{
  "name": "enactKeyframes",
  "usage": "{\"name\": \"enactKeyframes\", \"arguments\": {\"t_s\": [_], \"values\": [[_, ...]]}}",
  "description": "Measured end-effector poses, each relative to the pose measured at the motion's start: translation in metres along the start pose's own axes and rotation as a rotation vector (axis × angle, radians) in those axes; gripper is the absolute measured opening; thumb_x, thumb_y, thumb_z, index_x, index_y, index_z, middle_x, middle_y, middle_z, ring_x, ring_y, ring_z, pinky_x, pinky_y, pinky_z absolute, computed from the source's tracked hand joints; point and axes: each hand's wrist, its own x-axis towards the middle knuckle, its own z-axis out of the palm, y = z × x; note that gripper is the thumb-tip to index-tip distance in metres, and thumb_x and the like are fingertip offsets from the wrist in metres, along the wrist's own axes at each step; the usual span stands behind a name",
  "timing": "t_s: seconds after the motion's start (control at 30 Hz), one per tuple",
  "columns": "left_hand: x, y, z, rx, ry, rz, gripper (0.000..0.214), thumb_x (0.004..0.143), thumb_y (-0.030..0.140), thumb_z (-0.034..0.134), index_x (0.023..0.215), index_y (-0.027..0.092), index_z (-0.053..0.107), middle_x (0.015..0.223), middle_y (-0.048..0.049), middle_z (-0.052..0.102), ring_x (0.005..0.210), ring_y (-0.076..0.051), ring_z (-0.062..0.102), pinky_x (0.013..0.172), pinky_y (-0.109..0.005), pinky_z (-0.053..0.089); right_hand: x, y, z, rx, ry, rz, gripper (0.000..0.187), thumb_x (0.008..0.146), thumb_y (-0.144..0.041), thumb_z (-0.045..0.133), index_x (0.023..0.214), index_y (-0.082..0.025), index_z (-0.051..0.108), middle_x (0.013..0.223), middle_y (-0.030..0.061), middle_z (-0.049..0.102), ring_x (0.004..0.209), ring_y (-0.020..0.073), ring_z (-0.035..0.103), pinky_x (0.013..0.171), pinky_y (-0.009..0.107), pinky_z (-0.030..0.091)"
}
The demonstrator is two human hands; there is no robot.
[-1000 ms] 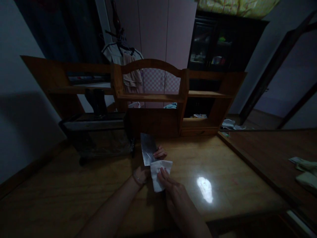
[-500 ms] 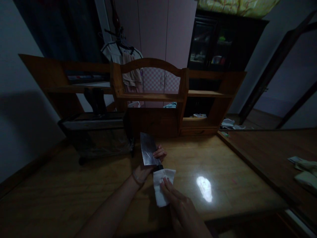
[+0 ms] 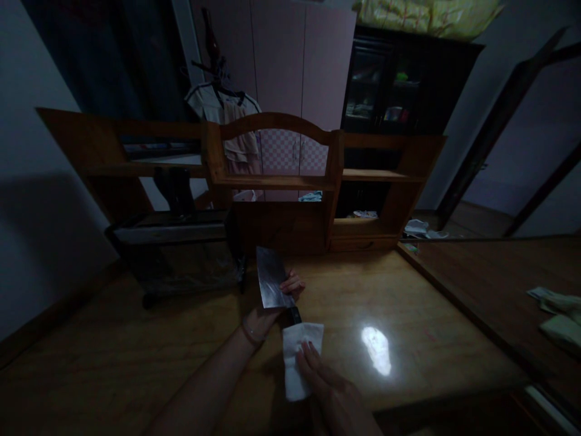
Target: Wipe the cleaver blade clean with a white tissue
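My left hand (image 3: 294, 284) grips a cleaver (image 3: 271, 275) by its blade, with fingers over the near part of the metal and the palm beneath. The broad grey blade points away from me, and its black handle (image 3: 295, 314) points back toward my right hand. A white tissue (image 3: 297, 378) lies over the lower end of the handle. My right hand (image 3: 329, 381) presses that tissue with its fingers on top; its thumb is hidden below, so the handle's end is covered. Both hands are above the wooden desk (image 3: 390, 290).
At the back of the desk stands a wooden shelf unit (image 3: 276, 180). A dark glass-sided box (image 3: 181, 260) with black edges is on the left. Bright light reflects off the desk at right. Beyond the raised right edge lies pale cloth (image 3: 560, 333).
My right hand and the tissue have slid toward me along the handle, baring more of the black grip. My left hand keeps its hold on the blade.
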Motion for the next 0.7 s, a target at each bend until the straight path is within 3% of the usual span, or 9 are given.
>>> {"name": "enactKeyframes", "arguments": {"t_s": [0.13, 0.33, 0.43, 0.53, 0.63, 0.7], "values": [[-0.002, -0.002, 0.006, -0.006, 0.001, -0.002, 0.029, 0.094, 0.004, 0.033, 0.070, 0.018, 0.036, 0.052, 0.0073, 0.032, 0.042, -0.006, 0.036, 0.049, -0.019, 0.038, 0.001, -0.002, -0.001, -0.018, -0.003, -0.048, 0.079, 0.069, 0.007, 0.039, 0.147, -0.010, 0.035, 0.152, 0.0122, 0.023, 0.141, 0.0234, 0.022, 0.113, 0.037, 0.031], [-0.004, -0.003, 0.007, 0.036, 0.007, 0.010, 0.031, 0.094, 0.003, 0.034, 0.067, 0.017, 0.037, 0.051, 0.0073, 0.030, 0.041, -0.005, 0.036, 0.052, -0.019, 0.041, 0.012, -0.015, 0.000, -0.067, 0.045, -0.039, 0.091, 0.057, 0.003, 0.046, 0.147, 0.002, 0.028, 0.154, 0.0184, 0.015, 0.144, 0.0273, 0.014, 0.116, 0.044, 0.027], [-0.004, -0.003, 0.007, 0.161, 0.074, 0.106, 0.029, 0.096, 0.008, 0.035, 0.071, 0.016, 0.047, 0.056, 0.0039, 0.041, 0.047, -0.007, 0.042, 0.060, -0.023, 0.046, 0.021, -0.019, 0.001, -0.076, 0.099, -0.027, 0.093, 0.055, 0.003, 0.045, 0.147, 0.001, 0.028, 0.155, 0.0176, 0.017, 0.145, 0.0264, 0.013, 0.117, 0.044, 0.027], [-0.005, -0.005, 0.009, 0.247, 0.124, 0.166, 0.016, 0.096, 0.025, 0.048, 0.097, 0.014, 0.060, 0.087, -0.0045, 0.061, 0.072, -0.012, 0.059, 0.071, -0.030, 0.052, 0.032, -0.018, 0.003, -0.056, 0.180, -0.038, 0.091, 0.058, 0.004, 0.044, 0.148, -0.003, 0.029, 0.156, 0.0158, 0.020, 0.145, 0.0256, 0.017, 0.117, 0.044, 0.029], [-0.008, -0.007, 0.012, 0.319, 0.175, 0.199, 0.033, 0.092, 0.035, 0.056, 0.120, 0.016, 0.057, 0.119, -0.0096, 0.059, 0.099, -0.020, 0.061, 0.083, -0.040, 0.054, 0.042, -0.017, 0.004, -0.015, 0.308, -0.039, 0.080, 0.069, 0.005, 0.042, 0.146, -0.013, 0.037, 0.154, 0.0117, 0.029, 0.143, 0.0240, 0.027, 0.115, 0.044, 0.033], [-0.009, -0.007, 0.014, 0.377, 0.226, 0.225, 0.033, 0.093, 0.035, 0.056, 0.120, 0.017, 0.057, 0.120, -0.0097, 0.059, 0.099, -0.019, 0.061, 0.084, -0.040, 0.053, 0.046, -0.018, 0.004, 0.017, 0.362, -0.026, 0.070, 0.076, 0.004, 0.042, 0.142, -0.019, 0.046, 0.151, 0.0103, 0.037, 0.140, 0.0240, 0.034, 0.112, 0.043, 0.037]]}}
